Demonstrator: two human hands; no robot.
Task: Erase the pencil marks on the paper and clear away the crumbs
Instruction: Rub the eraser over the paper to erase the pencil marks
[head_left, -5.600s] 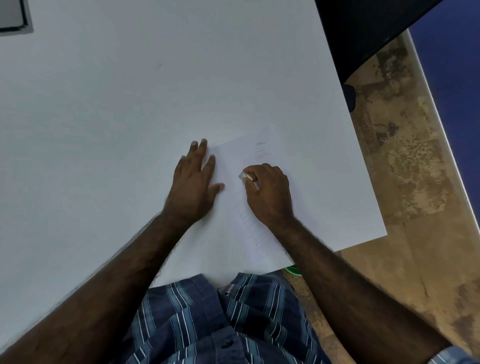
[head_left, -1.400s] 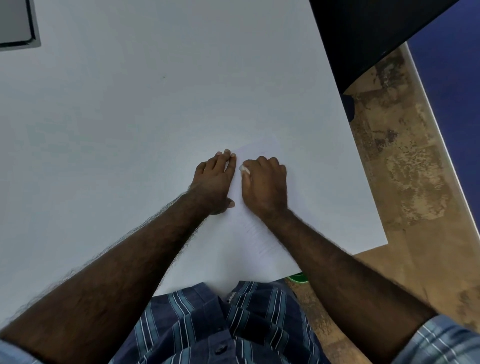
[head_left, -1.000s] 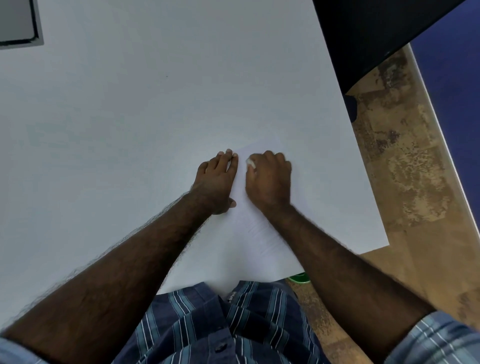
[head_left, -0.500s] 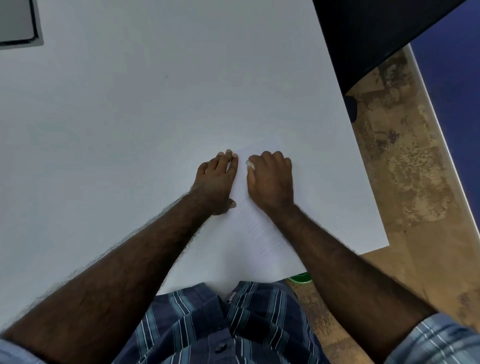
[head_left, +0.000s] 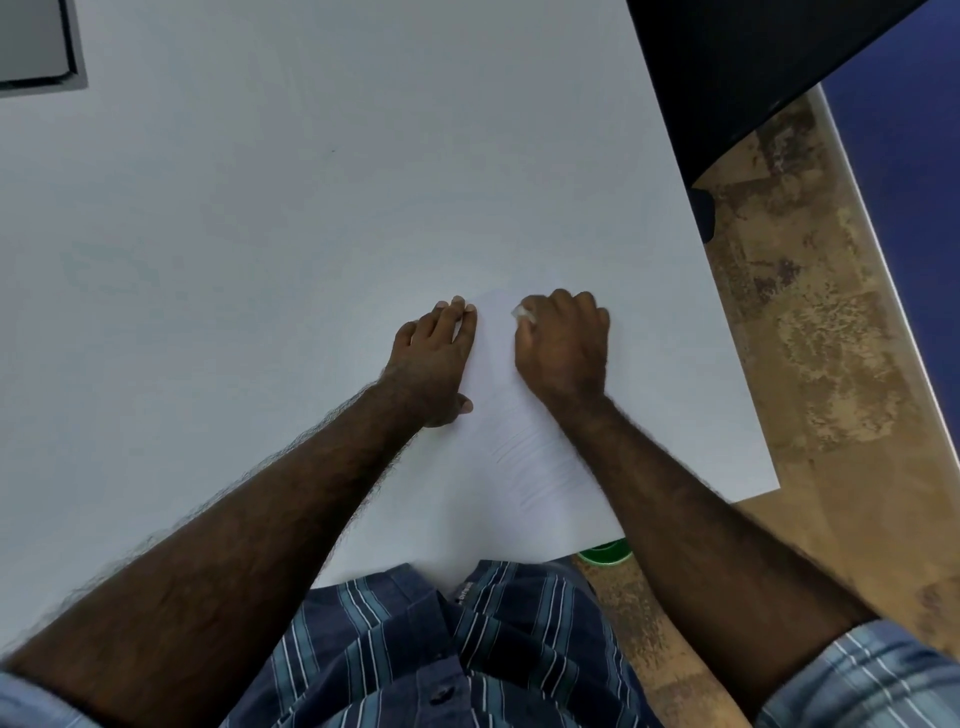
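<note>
Right hand (head_left: 563, 347) was curled around a small white eraser (head_left: 522, 313), only a pale corner of which showed beyond the knuckles, pressed near the far end of the thin white sheet of paper (head_left: 511, 483). Left hand (head_left: 435, 364) lay flat with straight fingers on the sheet's left edge, pinning it. That sheet rested on the broad white table (head_left: 260, 234), close to the person's striped blue shirt (head_left: 441, 649), with faint grey pencil lines (head_left: 535, 462) visible between the forearms.

Such a sheet looked light, limp and easy to crease or tear, so it likely needs holding down flat beside the rubbed spot, with strokes running away from the pinning hand. The eraser seemed soft and grippy, best pinched low near its working end. Crumbs were too small to make out. Erasing seemed only partly done.
</note>
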